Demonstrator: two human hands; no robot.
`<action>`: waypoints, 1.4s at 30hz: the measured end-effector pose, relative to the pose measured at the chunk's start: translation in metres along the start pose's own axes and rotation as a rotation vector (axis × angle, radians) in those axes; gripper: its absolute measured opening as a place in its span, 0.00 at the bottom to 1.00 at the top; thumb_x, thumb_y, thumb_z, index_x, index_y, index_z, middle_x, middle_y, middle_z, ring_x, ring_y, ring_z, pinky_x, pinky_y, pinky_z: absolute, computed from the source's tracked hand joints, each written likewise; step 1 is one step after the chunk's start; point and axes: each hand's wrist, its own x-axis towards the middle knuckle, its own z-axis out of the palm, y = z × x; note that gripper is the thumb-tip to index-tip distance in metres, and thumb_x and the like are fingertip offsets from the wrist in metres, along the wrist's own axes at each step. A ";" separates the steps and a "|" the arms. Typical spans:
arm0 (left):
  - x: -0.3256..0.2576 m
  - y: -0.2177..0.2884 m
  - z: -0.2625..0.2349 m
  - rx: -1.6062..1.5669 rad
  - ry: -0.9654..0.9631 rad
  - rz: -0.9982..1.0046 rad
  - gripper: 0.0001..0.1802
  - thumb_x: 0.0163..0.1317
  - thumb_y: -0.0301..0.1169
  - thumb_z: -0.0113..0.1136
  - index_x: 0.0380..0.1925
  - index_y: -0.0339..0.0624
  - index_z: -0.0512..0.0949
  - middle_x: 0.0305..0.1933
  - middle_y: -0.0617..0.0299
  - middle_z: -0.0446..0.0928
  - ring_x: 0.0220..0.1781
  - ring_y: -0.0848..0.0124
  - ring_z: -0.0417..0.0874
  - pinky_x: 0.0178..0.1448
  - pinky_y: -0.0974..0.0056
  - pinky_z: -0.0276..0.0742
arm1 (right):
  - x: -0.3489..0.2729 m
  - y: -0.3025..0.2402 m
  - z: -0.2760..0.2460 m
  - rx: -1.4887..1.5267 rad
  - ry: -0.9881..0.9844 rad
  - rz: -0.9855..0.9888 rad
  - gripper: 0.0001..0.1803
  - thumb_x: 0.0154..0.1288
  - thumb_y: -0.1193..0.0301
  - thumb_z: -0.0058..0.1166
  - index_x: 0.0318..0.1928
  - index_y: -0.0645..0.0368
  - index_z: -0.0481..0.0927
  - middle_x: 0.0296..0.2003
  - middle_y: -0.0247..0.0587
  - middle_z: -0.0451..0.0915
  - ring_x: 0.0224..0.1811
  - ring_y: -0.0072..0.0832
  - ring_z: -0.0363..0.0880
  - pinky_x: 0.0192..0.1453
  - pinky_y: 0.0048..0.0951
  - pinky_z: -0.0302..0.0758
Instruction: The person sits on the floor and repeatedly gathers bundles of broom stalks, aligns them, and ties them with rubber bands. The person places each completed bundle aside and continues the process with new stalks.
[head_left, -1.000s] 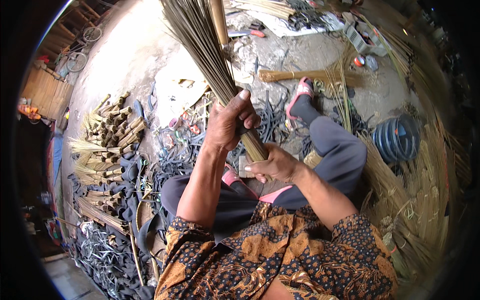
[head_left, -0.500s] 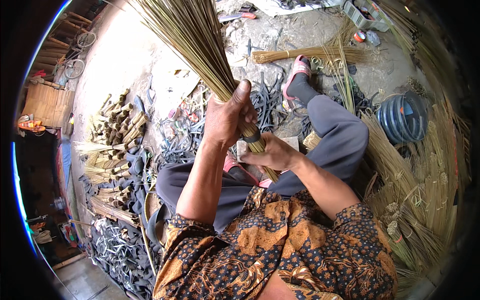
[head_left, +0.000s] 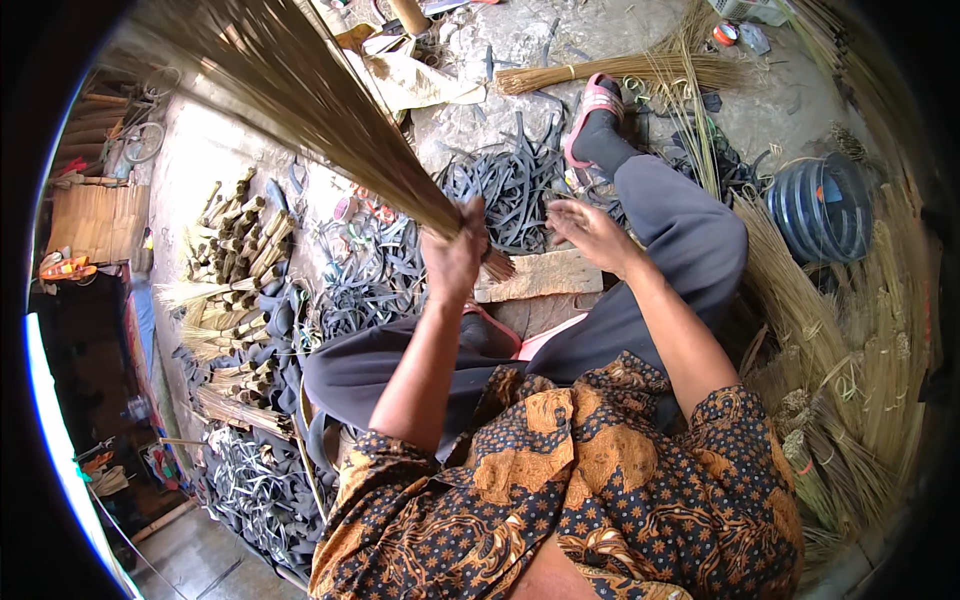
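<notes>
Fist of the left hand point(head_left: 455, 262) clamps the broom bundle point(head_left: 330, 120) near its cut end, bristles fanning up-left for control; right hand point(head_left: 590, 232) hovers open beside, above the plank point(head_left: 545, 275) on the floor.

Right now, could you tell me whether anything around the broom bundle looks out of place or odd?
Nothing looks damaged. The left hand grips the stick bundle near its bound end, while the right hand hovers open beside it. Black rubber strips and loose sticks lie scattered on the ground, untidy but not obviously out of place.
</notes>
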 end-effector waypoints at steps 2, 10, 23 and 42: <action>-0.019 -0.064 -0.003 0.258 -0.002 -0.324 0.20 0.77 0.39 0.62 0.23 0.50 0.70 0.25 0.71 0.69 0.26 0.78 0.65 0.31 0.66 0.63 | -0.007 0.023 -0.004 0.135 0.084 0.014 0.31 0.78 0.51 0.58 0.63 0.67 0.75 0.48 0.43 0.83 0.49 0.23 0.83 0.51 0.27 0.84; -0.020 -0.139 -0.022 0.225 0.086 -0.378 0.15 0.70 0.38 0.69 0.29 0.42 0.78 0.27 0.66 0.75 0.29 0.76 0.73 0.33 0.62 0.71 | -0.001 0.082 -0.011 -0.010 0.111 0.068 0.22 0.79 0.55 0.55 0.54 0.64 0.78 0.37 0.35 0.83 0.36 0.20 0.82 0.42 0.27 0.81; -0.003 -0.054 -0.048 0.092 0.156 -0.250 0.19 0.70 0.39 0.69 0.51 0.38 0.77 0.42 0.63 0.81 0.46 0.72 0.80 0.46 0.61 0.81 | -0.009 0.109 -0.033 -0.756 -0.003 0.339 0.28 0.73 0.52 0.57 0.56 0.65 0.83 0.51 0.61 0.86 0.57 0.55 0.84 0.61 0.46 0.78; 0.094 0.086 -0.273 0.007 0.299 -0.395 0.22 0.76 0.42 0.60 0.59 0.36 0.77 0.54 0.51 0.83 0.43 0.64 0.89 0.48 0.57 0.87 | -0.001 0.124 -0.046 -0.724 -0.079 0.257 0.19 0.78 0.63 0.54 0.55 0.68 0.81 0.38 0.44 0.87 0.31 0.27 0.86 0.40 0.31 0.81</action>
